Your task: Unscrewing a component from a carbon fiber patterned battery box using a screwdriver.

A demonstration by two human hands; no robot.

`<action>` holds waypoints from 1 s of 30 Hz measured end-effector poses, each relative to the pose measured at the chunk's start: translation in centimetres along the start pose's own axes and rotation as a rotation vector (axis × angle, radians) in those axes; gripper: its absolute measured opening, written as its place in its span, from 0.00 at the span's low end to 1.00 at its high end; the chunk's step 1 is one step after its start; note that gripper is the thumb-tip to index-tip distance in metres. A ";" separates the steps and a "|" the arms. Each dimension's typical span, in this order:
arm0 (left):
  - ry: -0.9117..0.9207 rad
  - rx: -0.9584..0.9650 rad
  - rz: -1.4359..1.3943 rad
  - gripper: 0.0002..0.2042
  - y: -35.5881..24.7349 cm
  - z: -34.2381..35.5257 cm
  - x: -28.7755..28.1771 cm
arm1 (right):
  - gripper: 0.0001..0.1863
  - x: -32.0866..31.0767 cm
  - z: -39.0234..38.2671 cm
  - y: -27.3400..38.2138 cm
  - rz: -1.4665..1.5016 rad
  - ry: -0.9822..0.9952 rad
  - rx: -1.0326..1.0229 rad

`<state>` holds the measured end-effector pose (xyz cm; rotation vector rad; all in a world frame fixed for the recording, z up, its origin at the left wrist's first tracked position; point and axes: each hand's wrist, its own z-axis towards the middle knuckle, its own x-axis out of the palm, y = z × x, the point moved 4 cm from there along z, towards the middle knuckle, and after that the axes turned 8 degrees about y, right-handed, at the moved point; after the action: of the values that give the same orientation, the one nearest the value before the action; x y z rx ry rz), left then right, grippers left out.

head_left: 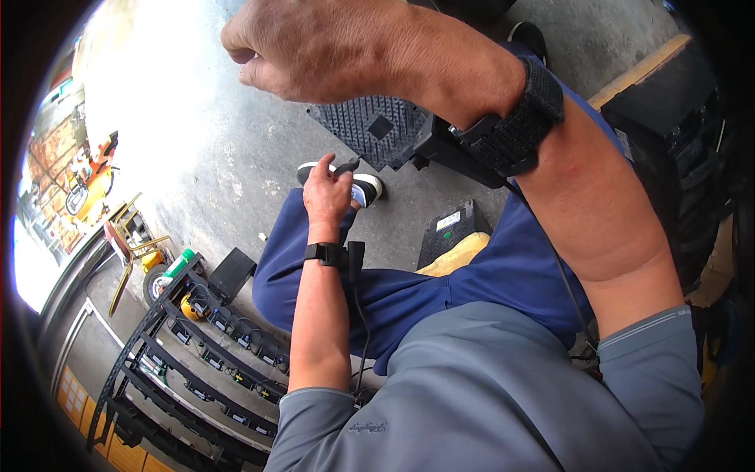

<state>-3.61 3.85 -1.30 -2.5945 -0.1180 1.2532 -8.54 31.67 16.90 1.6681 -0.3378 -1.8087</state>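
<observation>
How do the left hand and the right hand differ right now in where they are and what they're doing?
The left hand is lowered near the knee, pinching a small dark object at the fingertips; the right hand is raised close to the camera in a loose fist, with nothing visible in it. The left hand looks small and far, while the right hand fills the upper frame. Both wrists wear a black strap with a dark device attached.

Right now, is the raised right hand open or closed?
Closed: the right hand is curled into a loose fist, fingers folded under. Whether it grips anything, cannot tell.
</observation>
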 end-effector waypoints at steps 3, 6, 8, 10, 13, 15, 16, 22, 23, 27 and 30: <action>0.063 -0.073 -0.120 0.26 1.6 1.2 0.2 | 0.12 0.1 -0.1 0.0 -0.008 -0.061 -0.028; -0.005 -0.114 0.040 0.25 0.1 0.1 -0.5 | 0.12 0.6 0.8 -0.7 0.019 0.031 -0.033; -0.015 -0.017 0.027 0.25 -0.4 -0.2 0.2 | 0.12 0.8 0.7 -0.9 0.015 0.017 -0.031; -0.023 0.071 -0.011 0.24 0.7 0.0 0.4 | 0.12 0.8 0.8 -0.5 0.020 -0.003 -0.047; 0.028 -0.080 -0.129 0.24 2.9 1.6 0.4 | 0.11 0.8 0.7 -0.2 -0.015 -0.012 -0.060; 0.074 -0.152 -0.120 0.24 2.3 1.4 0.5 | 0.11 1.0 0.8 -0.7 -0.013 -0.003 -0.038; 0.028 -0.139 -0.044 0.24 1.2 0.7 -0.1 | 0.11 0.7 0.8 -0.6 -0.012 -0.002 -0.037; 0.031 0.053 0.031 0.26 1.0 0.0 0.9 | 0.11 0.7 1.3 -0.4 -0.001 0.056 -0.003; 0.022 0.075 0.018 0.27 1.9 0.4 1.2 | 0.11 0.4 1.1 -0.2 -0.010 0.062 -0.036; 0.078 -0.059 0.039 0.25 0.1 -0.2 0.3 | 0.11 -0.1 0.7 -0.3 0.028 0.104 -0.019; 0.110 -0.152 -0.071 0.25 1.7 0.7 0.5 | 0.11 0.0 0.6 -0.3 0.033 0.047 -0.026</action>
<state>-3.92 2.47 -2.60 -2.7547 -0.2931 1.1144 -9.24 31.75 16.78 1.6750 -0.3180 -1.7402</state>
